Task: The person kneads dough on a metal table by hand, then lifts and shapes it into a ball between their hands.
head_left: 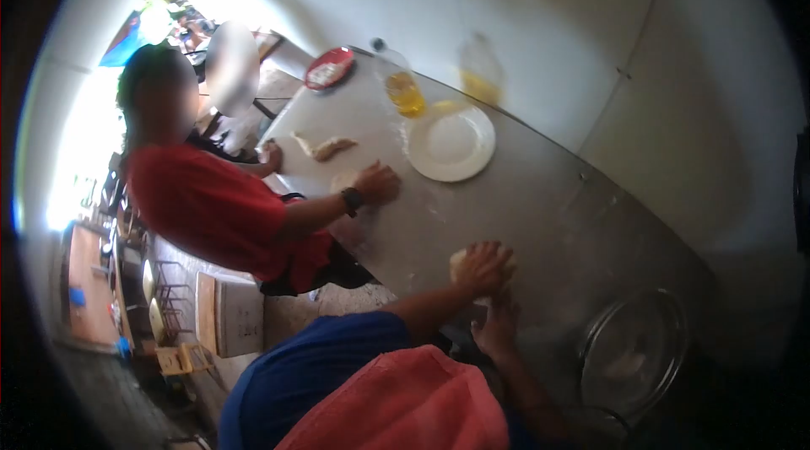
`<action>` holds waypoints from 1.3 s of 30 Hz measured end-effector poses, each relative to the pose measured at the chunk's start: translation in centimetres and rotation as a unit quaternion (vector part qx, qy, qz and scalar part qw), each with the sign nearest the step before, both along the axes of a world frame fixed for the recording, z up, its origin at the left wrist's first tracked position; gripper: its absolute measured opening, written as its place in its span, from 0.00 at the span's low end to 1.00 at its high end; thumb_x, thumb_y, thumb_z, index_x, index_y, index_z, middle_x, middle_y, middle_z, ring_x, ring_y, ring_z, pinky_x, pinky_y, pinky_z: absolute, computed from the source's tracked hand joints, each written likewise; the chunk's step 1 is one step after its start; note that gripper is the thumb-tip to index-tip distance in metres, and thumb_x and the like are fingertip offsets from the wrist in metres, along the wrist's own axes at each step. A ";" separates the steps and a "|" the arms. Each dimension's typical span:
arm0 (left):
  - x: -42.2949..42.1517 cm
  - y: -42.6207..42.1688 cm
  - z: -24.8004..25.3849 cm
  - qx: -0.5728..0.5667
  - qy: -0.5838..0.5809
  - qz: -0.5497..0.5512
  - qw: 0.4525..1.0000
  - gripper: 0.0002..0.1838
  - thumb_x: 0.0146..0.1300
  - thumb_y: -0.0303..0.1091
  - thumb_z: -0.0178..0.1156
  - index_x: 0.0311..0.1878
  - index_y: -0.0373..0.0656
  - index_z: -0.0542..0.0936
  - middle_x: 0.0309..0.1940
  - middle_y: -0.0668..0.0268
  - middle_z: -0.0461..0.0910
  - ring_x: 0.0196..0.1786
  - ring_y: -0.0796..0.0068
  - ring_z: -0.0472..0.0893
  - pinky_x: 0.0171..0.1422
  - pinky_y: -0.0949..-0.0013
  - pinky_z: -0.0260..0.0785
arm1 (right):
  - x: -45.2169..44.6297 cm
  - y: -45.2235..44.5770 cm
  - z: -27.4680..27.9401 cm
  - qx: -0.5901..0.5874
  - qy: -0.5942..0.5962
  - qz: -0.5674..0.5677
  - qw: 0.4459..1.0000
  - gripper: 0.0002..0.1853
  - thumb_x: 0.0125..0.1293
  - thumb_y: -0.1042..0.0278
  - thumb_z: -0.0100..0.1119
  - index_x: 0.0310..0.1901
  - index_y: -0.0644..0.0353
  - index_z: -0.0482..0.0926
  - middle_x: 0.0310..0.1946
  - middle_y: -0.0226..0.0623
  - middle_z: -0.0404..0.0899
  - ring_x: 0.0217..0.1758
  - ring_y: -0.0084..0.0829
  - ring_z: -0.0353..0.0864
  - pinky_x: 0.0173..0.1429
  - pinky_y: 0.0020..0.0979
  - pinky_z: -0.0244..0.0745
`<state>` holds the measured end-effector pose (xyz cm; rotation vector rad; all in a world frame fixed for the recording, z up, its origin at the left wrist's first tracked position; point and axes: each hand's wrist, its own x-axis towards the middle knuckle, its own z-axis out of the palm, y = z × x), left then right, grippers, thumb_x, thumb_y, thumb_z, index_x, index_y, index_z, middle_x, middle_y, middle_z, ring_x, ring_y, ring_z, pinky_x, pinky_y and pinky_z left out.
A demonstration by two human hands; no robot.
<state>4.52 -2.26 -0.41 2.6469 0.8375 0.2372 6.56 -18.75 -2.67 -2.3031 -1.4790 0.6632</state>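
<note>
As the left hand (485, 269) covers the dough (457, 266), grip unclear, the right hand (498, 332) sits nearer, thumb apart from fingers; pressing looks underway, unfinished.

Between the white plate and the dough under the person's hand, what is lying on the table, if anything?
Nothing: in the head view, the stretch between the white plate and the dough shows only table top.

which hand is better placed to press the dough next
Probably the left hand: it already lies over the dough, palm down. The right hand sits further back, and whether it touches the dough is unclear.
</note>
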 end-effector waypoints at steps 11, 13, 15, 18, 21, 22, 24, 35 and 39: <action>10.0 8.9 -0.6 0.118 0.052 -0.076 0.989 0.22 0.67 0.50 0.54 0.60 0.53 0.77 0.67 0.62 0.70 0.72 0.58 0.65 0.75 0.43 0.52 | -0.4 2.0 2.4 0.000 0.030 -0.083 0.996 0.49 0.58 0.57 0.67 0.78 0.58 0.51 0.78 0.54 0.49 0.83 0.47 0.46 0.79 0.63 0.40; 10.1 9.0 -0.7 0.095 0.091 -0.117 0.984 0.20 0.66 0.47 0.56 0.60 0.54 0.78 0.67 0.63 0.70 0.72 0.57 0.65 0.75 0.43 0.52 | -0.1 0.9 3.2 0.004 -0.001 -0.040 0.999 0.48 0.59 0.56 0.65 0.77 0.61 0.53 0.78 0.52 0.51 0.82 0.46 0.48 0.78 0.64 0.41; 10.4 11.1 -3.4 -0.039 0.087 -0.076 0.993 0.22 0.67 0.47 0.57 0.62 0.53 0.76 0.67 0.60 0.70 0.71 0.52 0.65 0.75 0.43 0.54 | 0.0 0.2 3.5 -0.013 -0.015 -0.057 0.998 0.47 0.60 0.56 0.64 0.77 0.60 0.53 0.78 0.52 0.51 0.83 0.46 0.48 0.78 0.65 0.41; 7.0 15.1 -10.2 0.046 0.023 -0.249 0.967 0.31 0.68 0.51 0.56 0.70 0.46 0.68 0.68 0.51 0.69 0.69 0.43 0.67 0.73 0.44 0.58 | -0.7 0.2 3.4 -0.023 -0.020 -0.052 0.998 0.46 0.61 0.55 0.63 0.78 0.58 0.53 0.78 0.51 0.50 0.83 0.46 0.46 0.77 0.66 0.40; 3.5 7.9 -4.1 0.011 0.081 -0.095 0.992 0.36 0.68 0.52 0.57 0.73 0.42 0.63 0.66 0.46 0.69 0.68 0.41 0.68 0.71 0.44 0.60 | -1.3 1.3 2.5 -0.021 -0.007 -0.059 0.998 0.45 0.61 0.56 0.63 0.78 0.56 0.54 0.79 0.50 0.48 0.83 0.44 0.46 0.78 0.66 0.39; 1.8 5.7 -2.3 0.073 0.055 -0.142 0.986 0.34 0.67 0.52 0.58 0.71 0.43 0.66 0.65 0.46 0.70 0.67 0.41 0.69 0.70 0.44 0.61 | -1.3 1.6 2.4 -0.019 0.002 -0.066 0.998 0.45 0.60 0.58 0.64 0.78 0.55 0.54 0.80 0.49 0.46 0.83 0.42 0.46 0.78 0.65 0.38; -1.8 2.4 0.9 0.133 0.031 -0.188 0.973 0.33 0.67 0.51 0.59 0.69 0.43 0.69 0.64 0.45 0.71 0.66 0.41 0.70 0.69 0.45 0.62 | -1.2 1.4 2.7 -0.030 0.001 -0.054 0.998 0.45 0.60 0.58 0.63 0.78 0.53 0.54 0.80 0.49 0.47 0.83 0.43 0.46 0.78 0.65 0.38; 4.3 2.1 -0.7 0.081 0.066 -0.005 0.994 0.30 0.68 0.53 0.56 0.68 0.50 0.71 0.69 0.56 0.66 0.73 0.55 0.63 0.77 0.47 0.46 | -1.9 0.2 2.5 -0.024 0.024 -0.056 0.998 0.45 0.61 0.61 0.62 0.78 0.53 0.53 0.80 0.47 0.49 0.83 0.43 0.48 0.79 0.63 0.39; 8.2 6.5 -1.8 0.070 0.035 -0.058 0.995 0.32 0.68 0.56 0.52 0.70 0.50 0.69 0.71 0.58 0.64 0.75 0.58 0.61 0.79 0.45 0.42 | -1.1 1.7 2.8 -0.001 0.026 -0.074 0.997 0.45 0.61 0.59 0.63 0.78 0.53 0.53 0.80 0.46 0.49 0.83 0.42 0.49 0.78 0.65 0.39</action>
